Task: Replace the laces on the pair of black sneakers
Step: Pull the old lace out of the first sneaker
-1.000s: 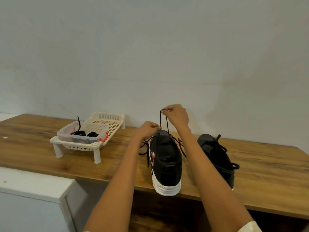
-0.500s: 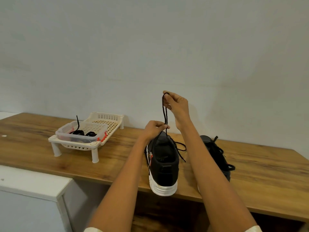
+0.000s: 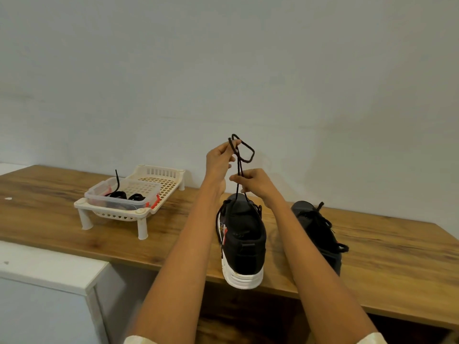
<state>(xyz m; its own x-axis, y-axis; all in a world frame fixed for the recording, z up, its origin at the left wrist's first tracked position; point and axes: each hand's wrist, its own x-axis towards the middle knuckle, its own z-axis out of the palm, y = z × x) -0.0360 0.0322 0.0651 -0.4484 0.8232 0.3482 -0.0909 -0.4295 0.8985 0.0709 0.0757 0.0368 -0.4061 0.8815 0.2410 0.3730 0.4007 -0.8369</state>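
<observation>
My left hand (image 3: 219, 158) is up high and pinches a loop of the thin black shoelace (image 3: 239, 167). My right hand (image 3: 255, 184) is lower, just beside it, and pinches the same lace where two strands hang down. The strands run into the black sneaker with a white sole (image 3: 242, 244), which stands on the brown wooden table (image 3: 387, 259) with its heel at the near edge. The other black sneaker (image 3: 319, 232) sits to its right, laces on. At the left, a cream plastic rack (image 3: 139, 214) holds a clear plastic box (image 3: 119, 194) with more black laces (image 3: 123, 194) inside.
</observation>
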